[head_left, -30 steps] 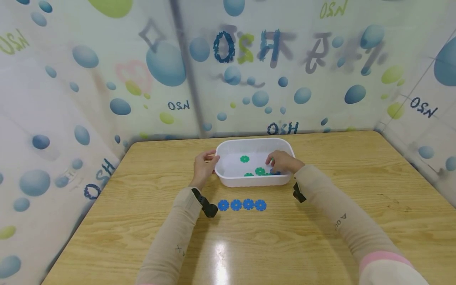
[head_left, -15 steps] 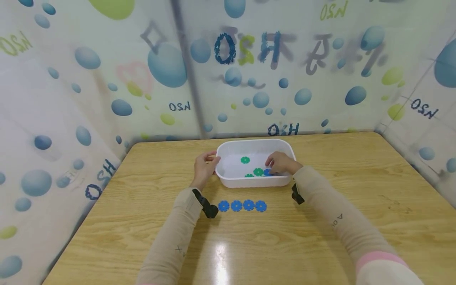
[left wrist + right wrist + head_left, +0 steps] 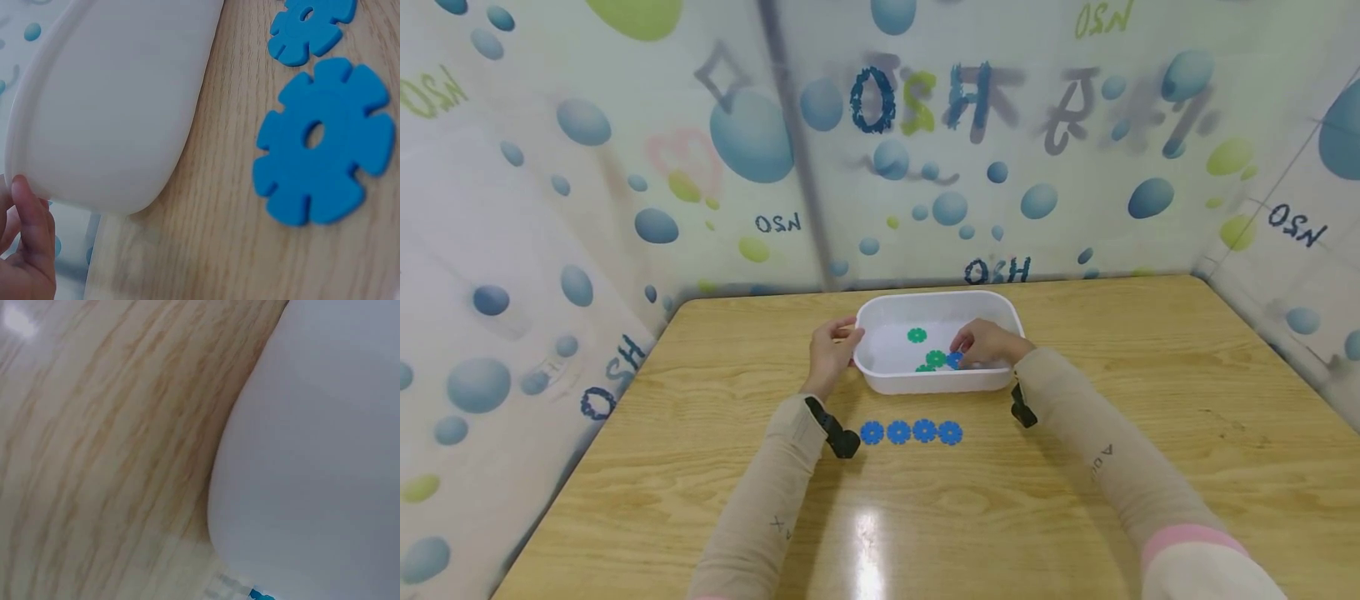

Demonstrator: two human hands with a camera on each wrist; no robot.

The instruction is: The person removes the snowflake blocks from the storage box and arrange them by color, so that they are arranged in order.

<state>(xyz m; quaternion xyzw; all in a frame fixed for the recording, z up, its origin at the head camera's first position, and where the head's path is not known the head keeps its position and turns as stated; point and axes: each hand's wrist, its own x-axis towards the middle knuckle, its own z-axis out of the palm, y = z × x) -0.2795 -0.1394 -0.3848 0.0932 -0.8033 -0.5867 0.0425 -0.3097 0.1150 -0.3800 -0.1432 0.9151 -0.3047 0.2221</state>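
Note:
A white plastic tub [image 3: 940,383] stands on the table. At its left end my left hand [image 3: 831,354] grips the rim, thumb outside, as the left wrist view of the hand [image 3: 31,244] also shows. Inside the tub my right hand [image 3: 988,343] has curled fingers at a blue interlocking disc [image 3: 954,360] and appears to pinch it. A green disc [image 3: 936,358] lies just left of that; another green disc [image 3: 917,335] lies farther back. Part of a third green disc [image 3: 925,367] shows behind the front wall. The right wrist view shows the tub's outer wall [image 3: 312,462], not the fingers.
Several blue discs form a row before the tub, from the leftmost disc [image 3: 872,432] to the rightmost disc [image 3: 951,432]. The wooden table [image 3: 970,517] extends around them. A patterned curtain [image 3: 880,200] hangs behind the table's back edge.
My right hand has moved slightly left inside the tub, and the blue disc at its fingers has shifted left with it. The nearby green disc has also slid left. My left hand stays at the rim.

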